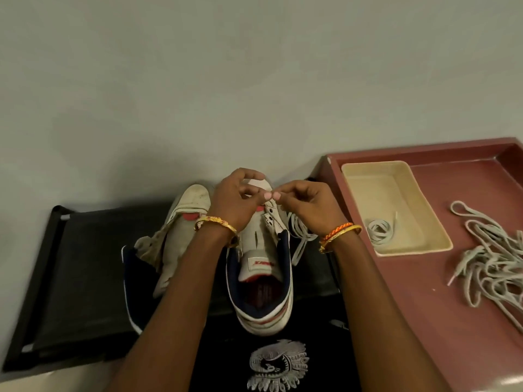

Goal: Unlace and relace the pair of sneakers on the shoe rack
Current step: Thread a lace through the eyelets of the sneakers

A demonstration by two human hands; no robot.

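Two white sneakers with navy collars stand on a black shoe rack (73, 267), toes toward the wall. The left sneaker (175, 236) has no lace and its tongue flops open. Over the toe end of the right sneaker (263, 267), my left hand (237, 199) and my right hand (305, 205) meet fingertip to fingertip. Both pinch the grey lace (297, 236), which trails off the shoe's right side onto the rack. The lace between the fingertips is too small to make out.
A maroon tray (418, 292) lies to the right. In it sit a cream plastic tub (441, 244) with a coiled grey lace (379, 227) and a loose pile of grey laces (492, 264). A plain grey wall rises right behind the rack.
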